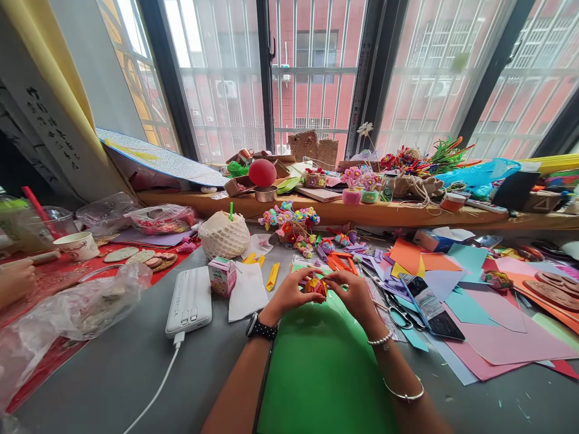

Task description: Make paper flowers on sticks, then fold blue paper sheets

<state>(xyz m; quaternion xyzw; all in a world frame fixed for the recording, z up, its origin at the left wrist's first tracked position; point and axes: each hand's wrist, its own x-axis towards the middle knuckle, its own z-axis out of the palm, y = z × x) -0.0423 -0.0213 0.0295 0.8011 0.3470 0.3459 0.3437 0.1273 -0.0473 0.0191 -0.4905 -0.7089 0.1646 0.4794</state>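
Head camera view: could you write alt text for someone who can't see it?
A person's left hand and right hand share a grip on a small multicoloured craft piece at the far end of a green mat. Right lie scissors, a phone and coloured paper; left, a white power bank; behind, a crowded windowsill.

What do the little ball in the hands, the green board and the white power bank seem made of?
Little ball: probably folded paper, with creased, angular facets.
Green board: possibly plastic, smooth and semi-glossy, showing soft reflections.
White power bank: likely hard plastic, smooth, with moulded rounded edges.
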